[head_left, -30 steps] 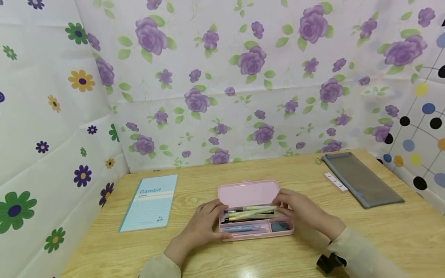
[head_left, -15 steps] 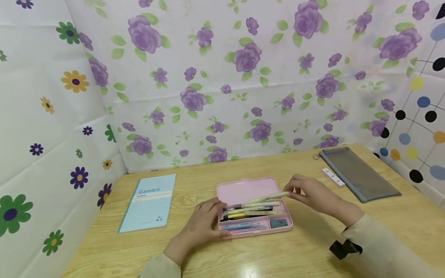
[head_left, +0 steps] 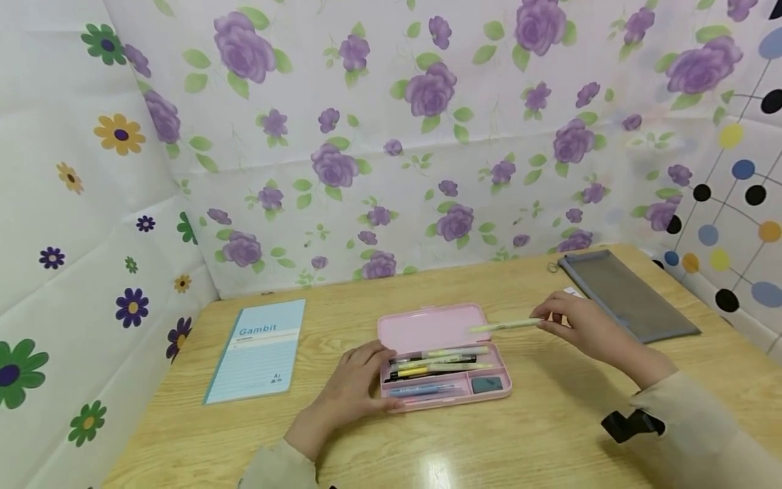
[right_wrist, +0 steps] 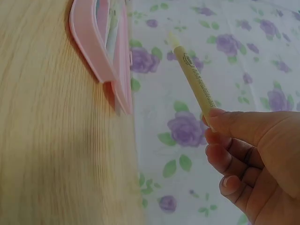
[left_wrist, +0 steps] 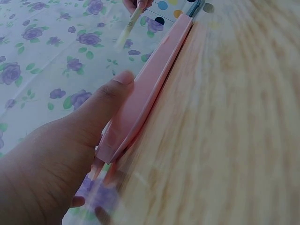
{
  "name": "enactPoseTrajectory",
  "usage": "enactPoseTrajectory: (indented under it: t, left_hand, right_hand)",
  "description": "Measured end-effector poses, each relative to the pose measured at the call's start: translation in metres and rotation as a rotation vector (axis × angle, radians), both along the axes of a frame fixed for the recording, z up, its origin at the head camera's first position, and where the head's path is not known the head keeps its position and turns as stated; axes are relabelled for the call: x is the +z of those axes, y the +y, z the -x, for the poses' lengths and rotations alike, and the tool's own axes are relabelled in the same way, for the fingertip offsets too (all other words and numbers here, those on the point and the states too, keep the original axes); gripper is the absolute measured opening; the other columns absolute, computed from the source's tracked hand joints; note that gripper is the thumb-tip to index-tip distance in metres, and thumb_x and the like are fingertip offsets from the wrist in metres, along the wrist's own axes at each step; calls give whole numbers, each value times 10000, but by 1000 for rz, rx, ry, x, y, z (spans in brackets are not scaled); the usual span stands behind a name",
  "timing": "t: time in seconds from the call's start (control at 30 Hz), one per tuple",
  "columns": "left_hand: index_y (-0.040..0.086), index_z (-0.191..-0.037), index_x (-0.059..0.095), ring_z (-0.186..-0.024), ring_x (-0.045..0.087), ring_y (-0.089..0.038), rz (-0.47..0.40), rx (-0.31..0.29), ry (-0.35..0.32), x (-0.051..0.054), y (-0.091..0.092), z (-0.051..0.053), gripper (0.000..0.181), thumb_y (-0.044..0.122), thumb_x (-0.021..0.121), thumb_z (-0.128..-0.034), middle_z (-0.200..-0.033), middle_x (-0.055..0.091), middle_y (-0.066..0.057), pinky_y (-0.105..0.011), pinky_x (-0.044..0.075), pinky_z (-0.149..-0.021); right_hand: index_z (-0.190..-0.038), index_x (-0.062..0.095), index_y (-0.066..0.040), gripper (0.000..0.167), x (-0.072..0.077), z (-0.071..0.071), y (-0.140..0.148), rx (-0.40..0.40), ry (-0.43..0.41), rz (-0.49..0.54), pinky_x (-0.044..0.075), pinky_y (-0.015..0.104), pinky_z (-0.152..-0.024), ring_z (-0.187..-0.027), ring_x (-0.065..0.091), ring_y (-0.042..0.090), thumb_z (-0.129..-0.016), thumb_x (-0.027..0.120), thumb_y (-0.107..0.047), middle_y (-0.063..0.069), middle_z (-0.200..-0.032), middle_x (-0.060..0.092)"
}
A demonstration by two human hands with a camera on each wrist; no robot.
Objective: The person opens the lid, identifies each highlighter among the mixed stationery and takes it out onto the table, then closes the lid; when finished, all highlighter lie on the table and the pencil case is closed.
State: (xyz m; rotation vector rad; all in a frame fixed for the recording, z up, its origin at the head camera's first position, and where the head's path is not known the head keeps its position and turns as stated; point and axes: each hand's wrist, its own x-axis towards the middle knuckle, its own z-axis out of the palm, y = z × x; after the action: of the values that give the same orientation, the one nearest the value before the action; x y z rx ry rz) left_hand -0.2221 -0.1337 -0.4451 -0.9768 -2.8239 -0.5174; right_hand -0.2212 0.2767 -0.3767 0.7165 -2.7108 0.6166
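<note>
A pink pencil case [head_left: 440, 406] lies with its lid [head_left: 430, 327] folded back, holding several pens, a blue pen [head_left: 421, 390] and a dark eraser [head_left: 487, 385]. My left hand [head_left: 345, 390] grips the case's left end, its thumb along the front wall in the left wrist view. Up and right of the case, my right hand [head_left: 589, 331] pinches the end of a pale yellow pen [head_left: 510, 325] between thumb and fingers. The right wrist view shows that pen [right_wrist: 194, 82] held in the air, printed lettering along its barrel.
On the left of the wooden table [head_left: 366, 455] lies a light blue notebook [head_left: 259, 356]. A grey mesh pouch [head_left: 635, 292] is at the back right, with a small white and pink item [head_left: 573, 292] beside it, partly covered by my right hand.
My right hand has lifted the yellow pen out of the case and carried it up and to the right. The left hand keeps its place on the case.
</note>
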Motion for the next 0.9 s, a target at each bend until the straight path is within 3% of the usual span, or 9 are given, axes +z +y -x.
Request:
enactPoseTrajectory:
  t: [0.47,0.9]
  left_hand:
    - [170,-1409,476,-1364,409,-308,-12,3,-26,-2,0,1,855,673,671,-747,-1454,453,-83,-555,322,-1118]
    - [171,-1394,489,-1361,413,-292,-13,8,-12,-2,0,1,841,665,682,-742,-1446,463,-72,-541,332,-1118]
  right_hand:
    - [-1036,698,-120,133,-18,4,42,-115,-86,40,442,213,-566,-732,499,-5,-921,639,-151,-33,-883,616]
    - [-1005,719,-105,128,-39,19,66,-129,-156,32,472,229,-637,-755,525,-3,-909,652,-156,0,-907,663]
